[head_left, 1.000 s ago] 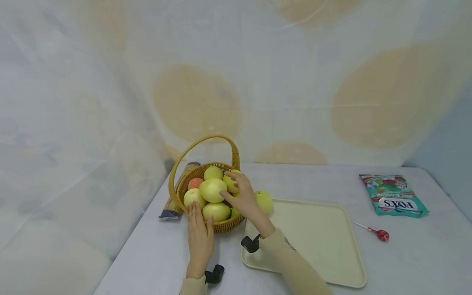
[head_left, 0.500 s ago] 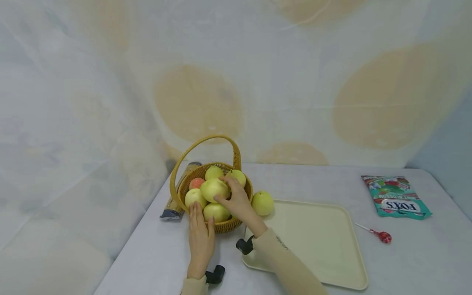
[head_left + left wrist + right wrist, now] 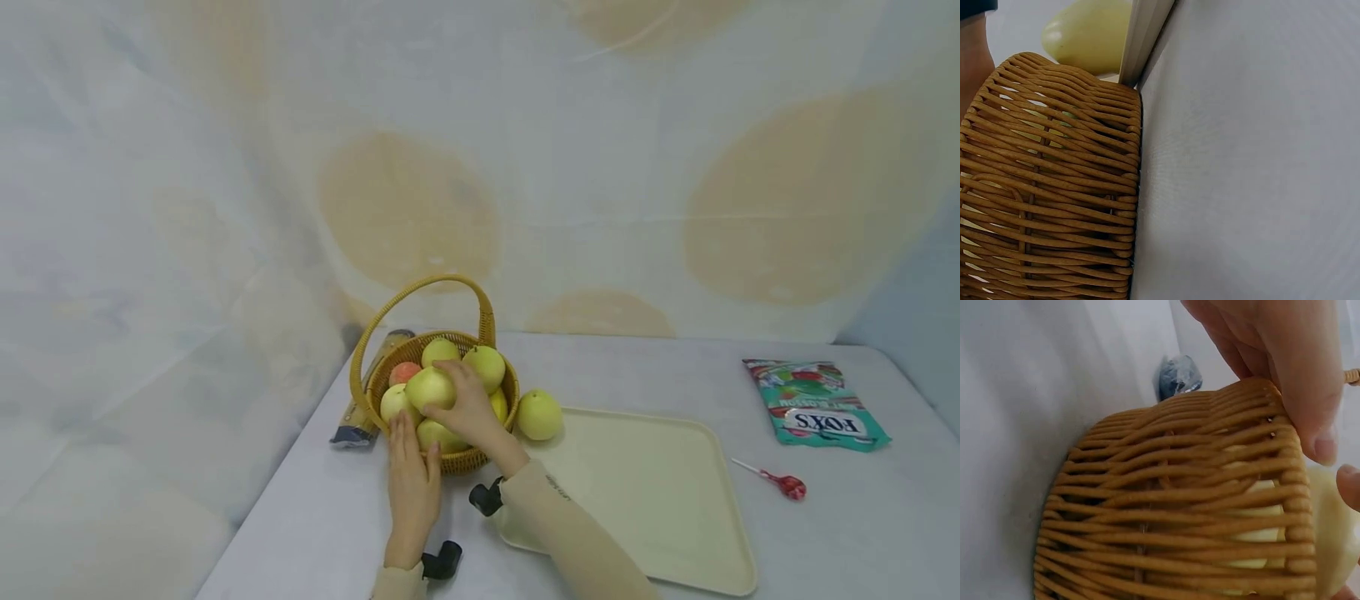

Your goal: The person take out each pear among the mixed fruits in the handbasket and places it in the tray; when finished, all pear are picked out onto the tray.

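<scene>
A wicker basket (image 3: 465,461) with an arched handle stands on the table's left, heaped with yellow-green fruit and one red fruit (image 3: 405,372). Thumb and fingers of my right hand (image 3: 471,410) grip an oval yellow-green pear (image 3: 429,389) on top of the heap. My left hand (image 3: 412,483) rests against the basket's near-left rim, fingers fairly straight; the right wrist view shows its thumb (image 3: 1316,434) over the rim. In the left wrist view the wickerwork (image 3: 1054,187) fills the left side and the hand itself is out of sight.
A round yellow-green fruit (image 3: 539,415) sits beside the cream tray (image 3: 637,492), right of the basket. Farther right are a red lollipop (image 3: 789,487) and a teal Fox's candy bag (image 3: 821,408). A brown package (image 3: 354,433) lies behind the basket's left side.
My right hand has moved left from the fruit at the basket's right side and taken hold of the top pear, shifting it slightly left. The left hand has stayed at the rim.
</scene>
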